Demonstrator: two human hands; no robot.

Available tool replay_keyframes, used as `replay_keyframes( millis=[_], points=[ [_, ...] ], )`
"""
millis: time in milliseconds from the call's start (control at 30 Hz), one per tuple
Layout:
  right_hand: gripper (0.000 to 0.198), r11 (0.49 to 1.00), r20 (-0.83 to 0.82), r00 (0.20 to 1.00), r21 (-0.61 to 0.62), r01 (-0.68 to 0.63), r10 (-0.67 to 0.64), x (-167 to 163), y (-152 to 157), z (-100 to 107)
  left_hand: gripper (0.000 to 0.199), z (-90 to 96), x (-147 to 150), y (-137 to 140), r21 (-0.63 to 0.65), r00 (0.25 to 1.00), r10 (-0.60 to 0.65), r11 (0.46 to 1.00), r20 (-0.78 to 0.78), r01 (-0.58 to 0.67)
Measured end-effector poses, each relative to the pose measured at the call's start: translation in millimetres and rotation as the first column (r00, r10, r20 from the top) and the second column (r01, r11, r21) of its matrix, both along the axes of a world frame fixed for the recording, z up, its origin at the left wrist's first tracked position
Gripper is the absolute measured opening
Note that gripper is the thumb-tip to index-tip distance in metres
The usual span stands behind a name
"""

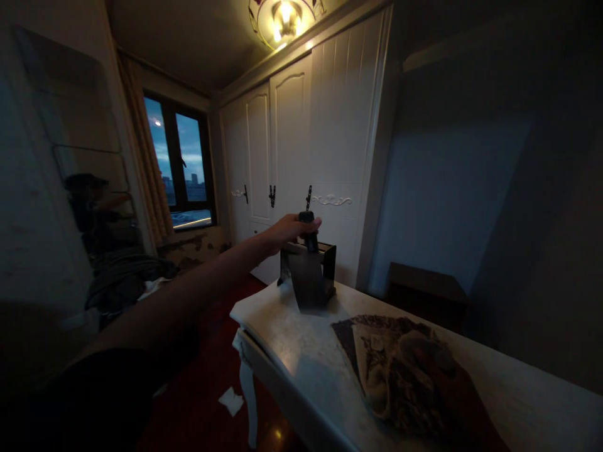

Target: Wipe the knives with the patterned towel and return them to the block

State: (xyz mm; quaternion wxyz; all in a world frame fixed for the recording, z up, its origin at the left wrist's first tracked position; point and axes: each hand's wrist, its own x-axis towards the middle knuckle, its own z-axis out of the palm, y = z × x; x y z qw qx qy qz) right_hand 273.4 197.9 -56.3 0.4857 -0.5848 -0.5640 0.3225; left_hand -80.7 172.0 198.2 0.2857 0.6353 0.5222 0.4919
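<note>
Nearest you, your right hand (pixel 436 364) rests dimly on a patterned cloth (pixel 377 342) on the white table (pixel 287 333); you can't tell whether it grips. Farther along, your left hand (pixel 289 229) grasps the black handle of a broad blade (pixel 308 282), blurred, partly hiding a dark stand (pixel 330 269) at the table's far end. Beyond stands a white wardrobe (pixel 339 138).

Lit ceiling lamp (pixel 286 22) near white wardrobe (pixel 340 125); curtain (pixel 149 157) beside dark-framed window (pixel 189 150).
</note>
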Motion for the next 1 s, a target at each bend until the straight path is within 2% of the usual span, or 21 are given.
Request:
replay_keyframes(
  millis=[100,200,267,333,567,833,1000],
  points=[
    [0.064,0.996,-0.027,0.999,-0.079,-0.034,0.032,0.5,1.2,-0.3,0.035,7.9,-5.9,9.8,-0.099,0.988,-0.004,0.995,0.152,0.02],
    [0.067,0.997,-0.029,0.999,-0.077,-0.031,0.029,0.1,1.7,0.0,0.022,12.9,-6.8,18.7,-0.17,0.919,0.014,0.984,0.395,0.058],
    [0.068,0.996,-0.026,0.999,-0.084,-0.022,0.02,-0.5,1.3,1.0,0.018,14.6,-6.7,24.6,-0.168,0.859,0.021,0.983,0.511,0.077],
    [0.068,0.996,-0.023,1.0,-0.089,-0.019,0.017,-1.0,0.6,2.2,0.017,15.7,-7.8,30.0,-0.13,0.827,0.029,0.99,0.562,0.053],
    [0.062,0.998,-0.03,0.999,-0.053,-0.016,0.014,0.8,3.1,-1.3,0.017,32.8,-19.2,40.0,0.022,0.797,0.043,0.997,0.603,-0.07],
    [0.067,0.998,-0.029,1.0,-0.057,-0.007,0.006,1.6,1.7,-4.9,0.017,82.2,-19.8,51.8,0.145,0.86,0.025,0.983,0.509,-0.115],
    [0.065,0.996,-0.048,0.999,-0.083,-0.027,0.023,1.4,3.2,-6.9,0.016,105.8,-11.2,70.1,0.184,0.861,0.034,0.972,0.508,-0.147]
  ],
)
